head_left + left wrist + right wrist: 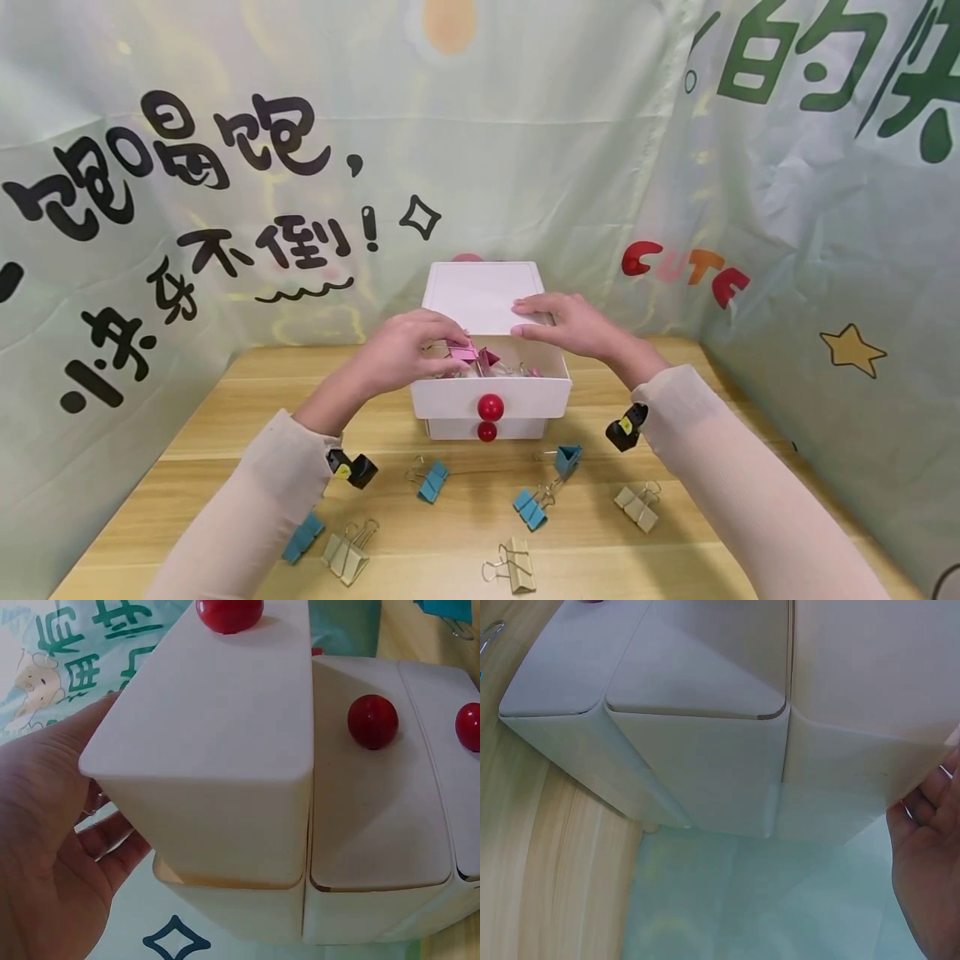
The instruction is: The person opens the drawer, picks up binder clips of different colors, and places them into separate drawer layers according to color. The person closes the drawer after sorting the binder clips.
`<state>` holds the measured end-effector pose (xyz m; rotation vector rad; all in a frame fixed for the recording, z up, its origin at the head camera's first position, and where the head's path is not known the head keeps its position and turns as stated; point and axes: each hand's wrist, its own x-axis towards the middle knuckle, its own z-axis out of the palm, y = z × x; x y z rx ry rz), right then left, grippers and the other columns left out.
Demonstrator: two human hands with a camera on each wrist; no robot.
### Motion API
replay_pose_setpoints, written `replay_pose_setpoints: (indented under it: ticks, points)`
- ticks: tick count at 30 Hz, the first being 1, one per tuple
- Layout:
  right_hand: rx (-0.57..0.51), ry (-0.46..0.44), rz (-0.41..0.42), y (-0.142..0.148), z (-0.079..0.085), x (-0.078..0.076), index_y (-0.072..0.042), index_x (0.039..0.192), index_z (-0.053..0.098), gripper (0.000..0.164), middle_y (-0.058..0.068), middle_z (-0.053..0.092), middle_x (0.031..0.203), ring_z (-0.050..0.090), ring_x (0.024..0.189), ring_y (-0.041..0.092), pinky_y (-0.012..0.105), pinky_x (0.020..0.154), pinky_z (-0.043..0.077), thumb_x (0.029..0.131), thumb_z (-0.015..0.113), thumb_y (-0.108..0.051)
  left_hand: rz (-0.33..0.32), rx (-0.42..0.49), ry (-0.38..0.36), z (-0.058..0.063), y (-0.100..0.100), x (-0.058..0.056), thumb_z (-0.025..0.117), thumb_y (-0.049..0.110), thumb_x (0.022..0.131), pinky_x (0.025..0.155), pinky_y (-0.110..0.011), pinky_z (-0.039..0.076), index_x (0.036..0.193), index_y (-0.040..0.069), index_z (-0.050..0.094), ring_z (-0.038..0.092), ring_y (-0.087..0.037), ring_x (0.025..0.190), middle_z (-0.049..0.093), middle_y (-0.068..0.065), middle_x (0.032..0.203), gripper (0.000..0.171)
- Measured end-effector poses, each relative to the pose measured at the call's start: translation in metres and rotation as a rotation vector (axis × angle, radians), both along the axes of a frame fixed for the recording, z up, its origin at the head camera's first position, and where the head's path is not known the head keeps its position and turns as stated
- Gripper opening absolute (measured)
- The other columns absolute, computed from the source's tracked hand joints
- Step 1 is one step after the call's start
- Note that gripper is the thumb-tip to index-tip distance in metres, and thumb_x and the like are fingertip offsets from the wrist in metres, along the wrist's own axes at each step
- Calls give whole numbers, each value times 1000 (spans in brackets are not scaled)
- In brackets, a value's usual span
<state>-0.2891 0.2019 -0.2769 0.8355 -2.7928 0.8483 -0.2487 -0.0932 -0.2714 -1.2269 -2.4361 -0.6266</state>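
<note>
A white chest of drawers [483,292] with round red knobs stands on the table, its top drawer [450,398] pulled out. Inside that drawer lie pink binder clips and other clips with metal wire handles. My left hand [408,350] is over the drawer's left side and pinches a pink binder clip [462,352] between thumb and fingers. In the left wrist view the drawer front hides most of this clip. My right hand [573,323] rests with extended fingers at the front edge of the chest's top; its fingertips are partly hidden in the right wrist view.
Several loose binder clips lie in front of the chest: blue ones [432,482] and cream ones [347,553], including a cream clip [637,507] at the right. Printed fabric [525,192] hangs behind and beside the wooden table [375,450].
</note>
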Motion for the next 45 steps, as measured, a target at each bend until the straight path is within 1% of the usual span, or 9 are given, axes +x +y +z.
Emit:
replay_pose_setpoints:
  ticks: [5,9,16,25,31,34,37,39,45]
  points:
    - [-1,4,4,-1,2,0,-16,135,62,62,0,54,141,43,134,25,49,109,34,87,68,-54,-4,-27,-8,2,-6,3,78,35,84,88,-37,49,106,21,76,61,-14,103,70,7,110,26]
    - [-1,5,-1,-2,3,0,-15,134,62,61,0,54,141,43,134,26,50,110,33,87,68,-53,-7,-52,-19,1,-11,4,74,34,88,92,-39,48,107,21,75,61,-14,107,70,7,110,23]
    - [-1,1,-3,-1,0,-1,-16,135,62,61,0,54,141,43,135,25,49,110,33,87,68,-54,-10,-9,-15,0,-22,6,69,32,93,93,-40,50,107,16,75,62,-17,107,70,3,110,23]
    - [-13,-2,5,-1,1,-1,-15,135,61,61,1,54,142,43,135,26,50,110,32,87,68,-53,59,-34,-8,3,-38,10,66,29,95,96,-47,48,111,14,73,62,-24,111,70,-2,114,23]
    - [-9,-3,1,0,-1,-1,-16,135,61,62,0,54,142,43,135,26,51,110,32,87,67,-55,87,-114,-19,1,-39,10,62,30,97,98,-48,47,114,12,73,62,-27,112,69,-5,116,28]
    - [-8,-7,0,0,-2,-1,-16,135,61,63,0,53,142,43,135,26,51,110,33,86,67,-56,74,-155,-12,-2,-37,8,61,31,98,94,-46,49,114,11,74,61,-25,108,71,-2,112,28]
    - [-16,-7,5,0,-3,-1,-16,136,61,63,0,53,142,43,135,26,51,110,33,87,67,-55,58,-171,-6,-4,-37,7,61,32,98,91,-43,49,114,12,74,58,-22,104,71,1,110,29]
    - [-17,-3,8,0,-3,-1,-15,136,61,63,0,54,142,43,134,26,51,110,33,87,67,-54,50,-159,-5,-5,-39,6,60,33,98,92,-43,49,114,12,73,57,-22,106,71,1,111,29]
    - [-11,0,13,0,-2,-2,-15,136,60,62,0,53,142,43,135,25,50,110,33,88,67,-54,30,-56,13,-7,-53,8,61,29,98,98,-46,46,115,11,72,59,-23,113,69,-2,117,27]
